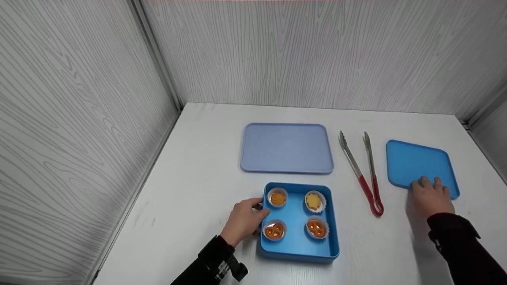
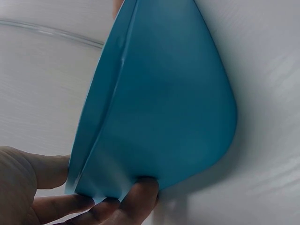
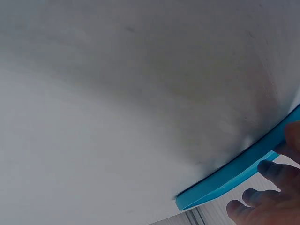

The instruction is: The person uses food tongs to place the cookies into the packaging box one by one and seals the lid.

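My left hand [image 1: 244, 222] holds a blue rectangular box [image 1: 296, 247] by its left wall. In the left wrist view the thumb is at the rim and the other fingers lie against the box's outer side [image 2: 164, 103]. Inside are two pretzel-shaped treats [image 1: 275, 230], a round swirled one [image 1: 277, 198] and a yellow scalloped one [image 1: 314, 201], each in a white paper cup. Farther right, my right hand [image 1: 432, 200] lies over the near edge of a flat blue lid [image 1: 420, 162], fingers spread. The right wrist view shows its fingertips right at the lid's edge [image 3: 225, 176].
A pale lavender tray [image 1: 286, 148] lies behind the box. Between the tray and the lid, red-handled metal tongs [image 1: 366, 182] lie spread, tips pointing away. Grey wood-grain panels [image 1: 309, 51] border the white table [image 1: 190, 178] at the back and sides.
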